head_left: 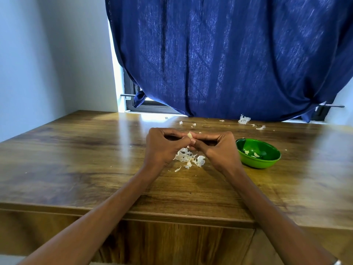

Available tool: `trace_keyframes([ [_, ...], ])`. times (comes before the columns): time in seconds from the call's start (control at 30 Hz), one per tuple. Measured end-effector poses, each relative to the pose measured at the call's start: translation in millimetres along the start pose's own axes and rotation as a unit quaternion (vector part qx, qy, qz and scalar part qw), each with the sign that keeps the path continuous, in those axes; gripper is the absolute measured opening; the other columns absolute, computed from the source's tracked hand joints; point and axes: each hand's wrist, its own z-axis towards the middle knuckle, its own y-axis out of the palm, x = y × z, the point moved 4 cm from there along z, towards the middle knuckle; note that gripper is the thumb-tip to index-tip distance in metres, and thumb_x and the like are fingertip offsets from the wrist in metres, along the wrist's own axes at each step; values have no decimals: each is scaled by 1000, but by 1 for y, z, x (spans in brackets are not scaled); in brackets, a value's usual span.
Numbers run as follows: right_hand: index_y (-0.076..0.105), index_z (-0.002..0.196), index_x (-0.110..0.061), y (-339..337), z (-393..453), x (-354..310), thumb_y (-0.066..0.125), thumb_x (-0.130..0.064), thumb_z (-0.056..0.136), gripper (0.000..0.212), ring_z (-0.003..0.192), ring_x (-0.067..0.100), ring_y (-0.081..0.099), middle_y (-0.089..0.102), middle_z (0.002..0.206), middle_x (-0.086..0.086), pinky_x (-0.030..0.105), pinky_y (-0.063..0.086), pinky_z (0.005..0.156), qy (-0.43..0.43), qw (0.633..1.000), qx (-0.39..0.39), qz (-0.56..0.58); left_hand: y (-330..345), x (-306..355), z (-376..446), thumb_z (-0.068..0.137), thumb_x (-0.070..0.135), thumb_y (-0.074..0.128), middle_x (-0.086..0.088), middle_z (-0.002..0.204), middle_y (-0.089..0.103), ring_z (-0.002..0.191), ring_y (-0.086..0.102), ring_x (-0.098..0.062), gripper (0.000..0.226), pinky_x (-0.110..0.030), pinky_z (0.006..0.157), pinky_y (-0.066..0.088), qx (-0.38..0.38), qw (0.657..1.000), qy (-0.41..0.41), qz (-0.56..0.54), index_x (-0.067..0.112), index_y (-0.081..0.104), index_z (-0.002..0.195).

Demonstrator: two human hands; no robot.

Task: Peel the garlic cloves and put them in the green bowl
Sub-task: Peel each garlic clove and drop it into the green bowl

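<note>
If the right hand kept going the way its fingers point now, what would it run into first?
The right hand points left toward the left hand; both pinch the garlic clove between them. So it would meet the clove first, then the left hand's fingertips, already almost touching.

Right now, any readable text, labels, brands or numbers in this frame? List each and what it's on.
None readable.
green bowl: plain, no label or mark visible.
wooden table: bare wood grain, no print.
blue curtain: plain cloth, no writing.
small dark speck on the table's far edge: too small to tell whether it is print.
garlic clove between both hands: no marking.
</note>
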Motion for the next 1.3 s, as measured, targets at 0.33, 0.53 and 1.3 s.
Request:
trace_keyframes([
  [0.33, 76, 102, -9, 1, -1, -3, 76, -3, 83, 20, 78, 18, 77, 78, 91, 3, 21, 60, 69, 13, 1000, -14, 4, -1, -2, 1, 74, 15, 87, -1, 73, 77, 70, 75, -15, 9, -38, 73, 63, -5, 1000, 7, 5, 13, 81, 80],
  [0.53, 77, 100, -12, 1, -4, -5, 76, -3, 83, 19, 78, 18, 77, 79, 90, 4, 21, 60, 70, 27, 999, -17, 17, -1, -1, 0, 74, 13, 88, -2, 73, 77, 70, 76, -18, 10, -35, 71, 62, -5, 1000, 3, 5, 10, 80, 79],
  [1.3, 73, 101, -11, -1, -2, -5, 76, -5, 83, 19, 77, 18, 76, 78, 88, 10, 19, 57, 63, 71, 994, 28, 80, 8, 7, -5, 78, 22, 87, 5, 87, 79, 81, 77, -13, 16, -34, 79, 62, -16, 999, -25, -29, 16, 82, 93],
])
